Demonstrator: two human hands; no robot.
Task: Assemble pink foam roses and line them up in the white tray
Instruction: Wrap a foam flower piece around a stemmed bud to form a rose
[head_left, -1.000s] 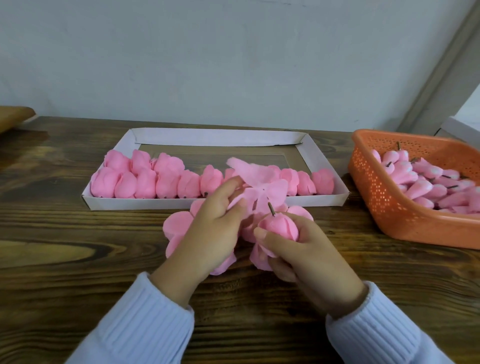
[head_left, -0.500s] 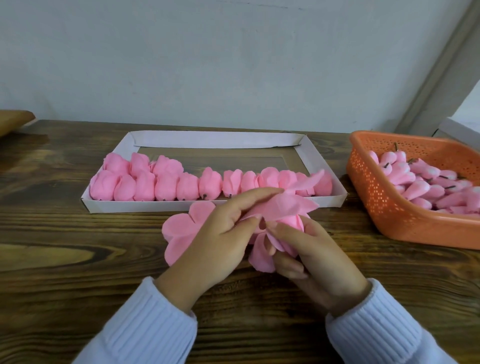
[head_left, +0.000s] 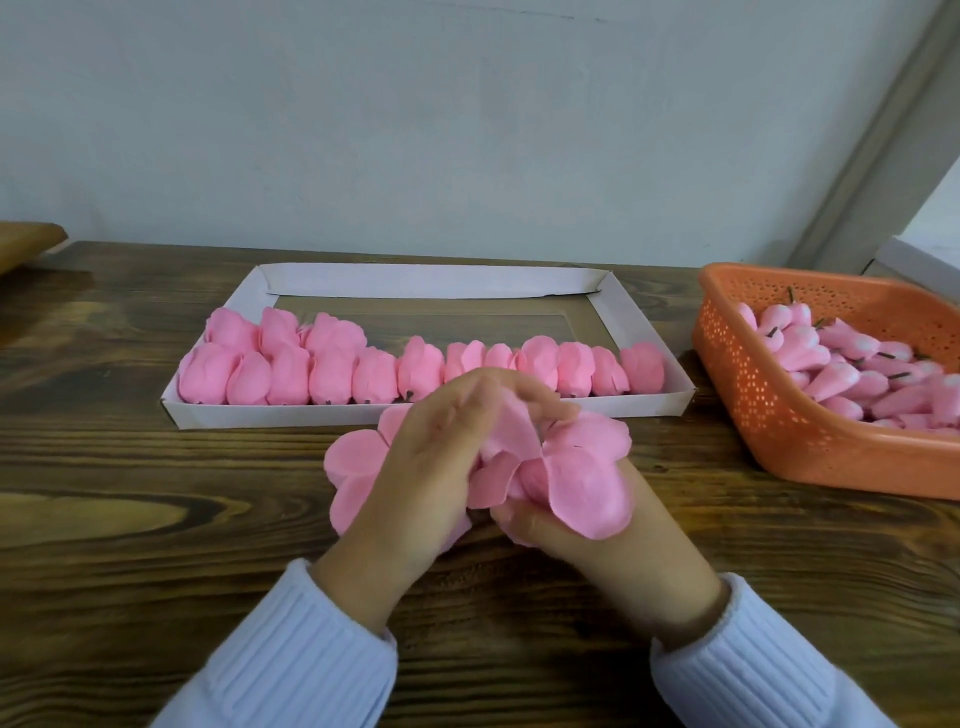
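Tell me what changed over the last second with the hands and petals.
The left hand brought the petal sheet down over the bud in the right hand; bud and stem are now hidden under it. Both hands keep their grip. Roses in the white tray and the orange basket stayed put.

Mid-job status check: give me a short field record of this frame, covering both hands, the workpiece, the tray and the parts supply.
left hand: pinches a petal of the unfinished rose
right hand: grips the unfinished rose from below
petal sheets: flat on the wooden table, partly under the left hand
white tray: front row of finished roses runs end to end, with a few more behind at its left end
orange basket: right of the tray, holds rose buds with dark stems
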